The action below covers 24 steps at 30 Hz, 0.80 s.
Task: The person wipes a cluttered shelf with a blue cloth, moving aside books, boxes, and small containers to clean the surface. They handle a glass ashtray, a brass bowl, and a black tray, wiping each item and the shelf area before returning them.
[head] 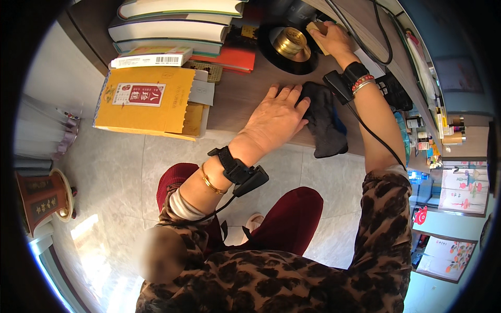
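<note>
My left hand (276,113) lies palm down on the wooden desktop (238,98), fingers a little apart and nothing held. Its thumb side meets a dark grey cloth (325,121), which droops over the front edge. Farther off, my right hand (338,41) grips a small tan, block-like item (318,37); the fingers hide part of it. Left of that hand, a round gold-coloured metal piece (292,41) stands in a glossy black round dish (270,58). Each wrist wears a black strap with a small cabled device.
Thick books (172,29) are stacked at the back left. In front of them sits an opened yellow carton (145,101), near a red booklet (235,56). A black cable (362,35) loops beside my right hand. Small bottles (420,135) crowd the right side.
</note>
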Available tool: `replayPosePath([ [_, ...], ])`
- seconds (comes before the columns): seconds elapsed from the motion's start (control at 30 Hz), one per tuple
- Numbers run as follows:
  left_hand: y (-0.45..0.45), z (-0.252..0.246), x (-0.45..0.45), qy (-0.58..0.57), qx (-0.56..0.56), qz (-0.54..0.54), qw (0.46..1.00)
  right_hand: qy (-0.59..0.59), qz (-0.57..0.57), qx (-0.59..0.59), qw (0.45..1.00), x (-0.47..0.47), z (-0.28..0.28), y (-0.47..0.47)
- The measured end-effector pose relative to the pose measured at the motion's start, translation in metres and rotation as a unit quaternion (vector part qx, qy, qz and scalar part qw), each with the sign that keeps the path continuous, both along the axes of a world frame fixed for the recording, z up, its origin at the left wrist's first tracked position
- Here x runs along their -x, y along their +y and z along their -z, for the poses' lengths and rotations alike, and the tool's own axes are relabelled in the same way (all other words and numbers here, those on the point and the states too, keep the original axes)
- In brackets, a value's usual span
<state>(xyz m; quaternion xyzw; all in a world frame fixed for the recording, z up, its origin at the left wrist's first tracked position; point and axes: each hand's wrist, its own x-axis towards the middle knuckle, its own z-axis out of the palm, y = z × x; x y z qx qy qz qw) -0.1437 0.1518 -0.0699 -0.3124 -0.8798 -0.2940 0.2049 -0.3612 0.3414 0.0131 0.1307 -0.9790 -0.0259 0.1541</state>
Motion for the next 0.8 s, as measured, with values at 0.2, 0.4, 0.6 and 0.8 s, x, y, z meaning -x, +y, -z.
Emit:
replayPosePath([
  [0.2,-0.002,-0.002,0.002,0.005,0.007,0.007,1.0,-0.104,-0.059,0.111,0.987,0.027,0.006,0.004],
  [0.4,-0.001,-0.009,0.002,0.004,0.016,0.008,1.0,0.057,-0.14,0.222,0.963,-0.067,0.002,0.022],
  [0.6,0.002,-0.014,0.002,0.006,0.043,0.001,0.999,0.113,-0.054,0.193,0.973,-0.224,0.0,0.098],
  [0.8,0.006,-0.013,0.002,-0.002,0.071,-0.006,0.997,0.088,0.109,0.241,0.96,-0.237,0.037,0.204],
])
